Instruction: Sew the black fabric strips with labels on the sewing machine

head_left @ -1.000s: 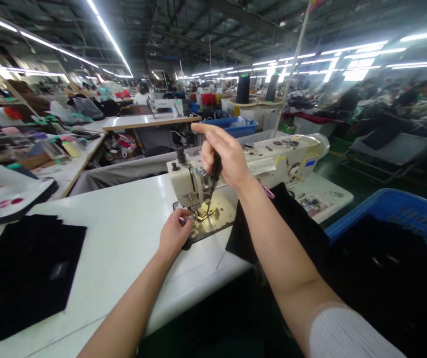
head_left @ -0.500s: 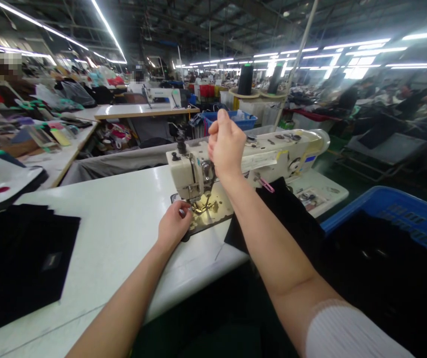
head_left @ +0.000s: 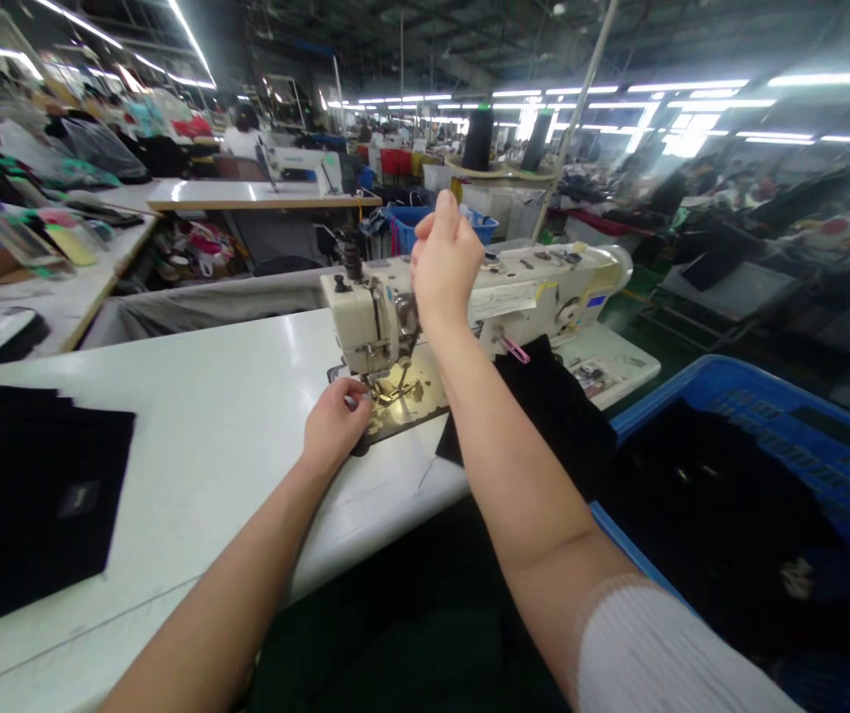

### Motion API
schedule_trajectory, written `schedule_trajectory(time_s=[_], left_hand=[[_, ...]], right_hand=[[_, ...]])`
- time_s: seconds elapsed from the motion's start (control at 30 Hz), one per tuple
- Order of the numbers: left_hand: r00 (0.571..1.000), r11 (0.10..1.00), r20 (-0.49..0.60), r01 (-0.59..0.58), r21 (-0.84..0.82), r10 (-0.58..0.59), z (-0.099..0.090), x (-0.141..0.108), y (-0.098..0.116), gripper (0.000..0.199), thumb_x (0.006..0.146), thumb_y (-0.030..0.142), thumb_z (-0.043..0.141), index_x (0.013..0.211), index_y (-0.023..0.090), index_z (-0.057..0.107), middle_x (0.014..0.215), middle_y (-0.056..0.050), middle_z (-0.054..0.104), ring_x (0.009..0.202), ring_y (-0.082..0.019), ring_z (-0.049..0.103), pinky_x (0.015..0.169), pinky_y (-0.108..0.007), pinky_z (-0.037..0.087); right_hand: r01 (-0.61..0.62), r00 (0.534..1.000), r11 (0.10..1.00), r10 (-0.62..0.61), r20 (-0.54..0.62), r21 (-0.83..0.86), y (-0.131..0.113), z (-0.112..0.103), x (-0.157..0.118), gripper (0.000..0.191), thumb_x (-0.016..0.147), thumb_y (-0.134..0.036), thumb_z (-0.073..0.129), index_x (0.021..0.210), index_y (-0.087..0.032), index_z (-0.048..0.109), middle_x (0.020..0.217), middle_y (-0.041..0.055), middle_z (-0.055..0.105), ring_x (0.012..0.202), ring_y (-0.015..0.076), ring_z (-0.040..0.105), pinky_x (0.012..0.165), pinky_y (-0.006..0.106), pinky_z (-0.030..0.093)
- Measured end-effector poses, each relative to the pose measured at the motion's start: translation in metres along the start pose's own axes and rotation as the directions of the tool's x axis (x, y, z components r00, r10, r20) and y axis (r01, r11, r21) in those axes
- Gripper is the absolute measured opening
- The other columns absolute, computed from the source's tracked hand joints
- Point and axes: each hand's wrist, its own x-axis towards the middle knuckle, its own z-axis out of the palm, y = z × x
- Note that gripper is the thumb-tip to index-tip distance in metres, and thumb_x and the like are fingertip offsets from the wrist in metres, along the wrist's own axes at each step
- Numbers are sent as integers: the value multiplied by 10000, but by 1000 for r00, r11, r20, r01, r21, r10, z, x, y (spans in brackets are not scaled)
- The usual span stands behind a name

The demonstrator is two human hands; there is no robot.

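A cream sewing machine [head_left: 362, 332] stands on the pale table. My left hand [head_left: 336, 421] rests by its needle plate [head_left: 411, 394], fingers curled together in a pinch near the presser foot; whatever is between the fingertips is too small to see. Raised in front of the machine's arm, my right hand [head_left: 446, 262] is closed with the thumb on top. Anything in its grip is hidden from view. Black fabric [head_left: 544, 406] lies behind my right forearm, at the right end of the table. Pink-handled snips or a similar small pink tool [head_left: 515, 349] hang against the machine.
More black fabric pieces [head_left: 31, 495] lie flat on the table [head_left: 224, 396] at left. A blue basket [head_left: 737, 371] with black cloth stands at right. Black thread cones [head_left: 478, 139] are behind the machine. Another sewing machine [head_left: 302, 163] and a person [head_left: 243, 134] are farther back.
The view has shifted slightly right, so more of the blue basket shows. Both hands keep nearly the same place and pose at the machine.
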Motion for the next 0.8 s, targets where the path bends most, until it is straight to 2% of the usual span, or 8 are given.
schedule_trajectory(time_s=[0.07, 0.13, 0.27, 0.37, 0.43, 0.63, 0.8], left_hand=[[1000, 1000, -2, -7, -13, 7, -1, 0, -1, 98, 823, 269, 540, 882, 237, 611, 898, -20, 687, 775, -197, 633, 702, -295, 441], [1000, 1000, -8, -7, -22, 7, -2, -1, 0, 96, 822, 265, 541, 878, 237, 613, 900, -20, 691, 777, -197, 635, 697, -292, 442], [1000, 1000, -15, 4, -27, -4, -3, -2, 0, 93, 816, 246, 541, 867, 239, 618, 910, -18, 696, 787, -196, 644, 705, -289, 451], [1000, 1000, -15, 8, -24, -8, -3, -2, -1, 95, 818, 252, 538, 874, 243, 615, 900, -13, 692, 790, -197, 642, 717, -295, 456], [1000, 1000, -12, 7, -21, -8, -3, -2, -1, 99, 824, 265, 536, 882, 243, 613, 892, -14, 691, 793, -199, 641, 722, -299, 460], [1000, 1000, 0, 18, -13, -18, -4, -2, -1, 97, 831, 261, 526, 876, 239, 608, 943, -23, 702, 801, -195, 648, 732, -299, 476], [1000, 1000, 7, 27, -15, -27, -3, -1, -2, 112, 837, 278, 517, 886, 235, 608, 933, -22, 699, 800, -196, 651, 731, -298, 474]], right_hand=[[-16, 997, 997, 22, -69, 82, -12, 0, -5, 485, 943, -695, 372, 832, -244, 512, 553, -76, 379, 398, 61, 382, 407, 170, 294], [-46, 995, 986, 60, -78, 162, -24, -1, -12, 485, 921, -709, 430, 774, -251, 485, 502, -90, 331, 367, 66, 332, 373, 178, 259], [-109, 993, 968, 95, 71, 224, -38, -3, -23, 513, 870, -727, 528, 690, -255, 441, 435, -111, 279, 334, 67, 259, 341, 197, 199], [-118, 982, 958, 74, 172, 261, -39, -5, -25, 528, 836, -742, 568, 681, -252, 445, 425, -113, 313, 338, 67, 271, 340, 204, 204], [-121, 978, 951, 65, 197, 283, -37, -6, -24, 537, 818, -754, 582, 686, -252, 443, 427, -115, 330, 339, 68, 280, 340, 210, 208], [-84, 995, 958, 65, 80, 274, -33, -8, -23, 513, 850, -728, 562, 709, -247, 451, 426, -121, 324, 334, 61, 275, 341, 203, 199], [-76, 996, 957, 61, 62, 279, -32, -7, -24, 503, 866, -717, 549, 714, -247, 455, 424, -120, 314, 337, 63, 285, 342, 205, 200]])
